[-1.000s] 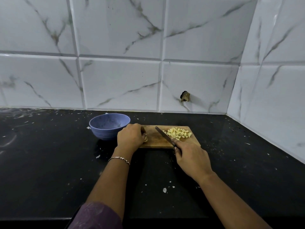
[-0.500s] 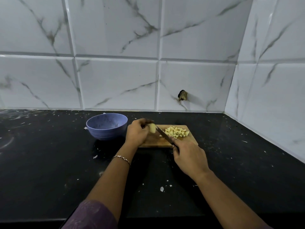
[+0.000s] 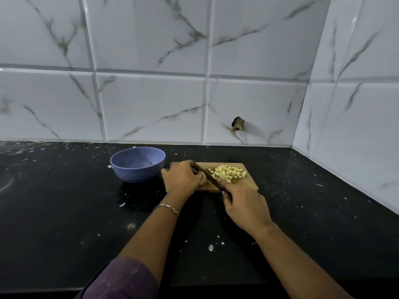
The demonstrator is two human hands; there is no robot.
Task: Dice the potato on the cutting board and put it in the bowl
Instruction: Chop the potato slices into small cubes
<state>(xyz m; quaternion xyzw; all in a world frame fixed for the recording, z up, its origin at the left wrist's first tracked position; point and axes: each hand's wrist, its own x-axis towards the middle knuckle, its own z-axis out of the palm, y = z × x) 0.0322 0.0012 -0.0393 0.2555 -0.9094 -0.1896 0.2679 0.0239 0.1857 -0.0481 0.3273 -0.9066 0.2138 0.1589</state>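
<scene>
Lots of cubes [image 3: 229,173] lie on the board [image 3: 250,186]. The left hand [image 3: 182,176] holds the last piece [image 3: 203,179] there with curled fingers. The right hand [image 3: 244,207] grips the knife [image 3: 210,178]. The bowl [image 3: 138,173] has none yet.

Your left hand [image 3: 182,176] grips a potato piece [image 3: 203,178] on the cutting board [image 3: 248,184]; your right hand [image 3: 245,207] holds the knife [image 3: 208,176], its blade apparently against the piece.

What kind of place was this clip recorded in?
Most likely a home kitchen, in a corner: a black countertop backed by white marble-patterned wall tiles, with a wooden cutting board bearing diced potato beside a blue bowl, and the right hand holding a knife.
</scene>
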